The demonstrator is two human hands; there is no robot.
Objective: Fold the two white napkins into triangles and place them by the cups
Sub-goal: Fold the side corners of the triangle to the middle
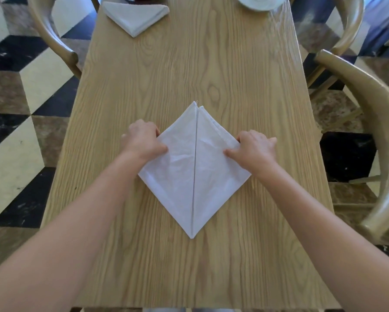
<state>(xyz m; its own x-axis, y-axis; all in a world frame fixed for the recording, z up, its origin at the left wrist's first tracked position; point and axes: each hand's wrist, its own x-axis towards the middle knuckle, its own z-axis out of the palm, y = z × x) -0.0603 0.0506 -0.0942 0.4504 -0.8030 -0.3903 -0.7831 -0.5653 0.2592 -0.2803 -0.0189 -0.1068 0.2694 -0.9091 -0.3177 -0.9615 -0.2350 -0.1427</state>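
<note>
Napkins: two on the wooden table (234, 86). Going left to right.

Far left we see a curved wooden chair (51, 34) on a checkered floor (13, 104).

Our left hand (144, 140) sits on the left corner of the near napkin (194, 172). Thumb lies on top of the cloth, fingers curl down over its left edge, so it pinches that corner. How deep the fingers go under, we cannot tell.

Folded napkin (134, 15) lies flat at the far left of the table, a finished triangle with its point toward us. Well apart from the near one.

Near napkin is at table centre, flat, diamond-shaped, with a straight seam down the middle where two flaps meet. Far tip shows stacked layers slightly offset; near tip points at us.

Our right hand (255, 147) mirrors the left: thumb on top of the right flap, fingers curled around the right corner, gripping it.

A white saucer (256, 3) sits at the far right edge of the table, cut off by the frame; any cup on it is out of view.

Two more wooden chairs (373, 136) stand on the right side.
</note>
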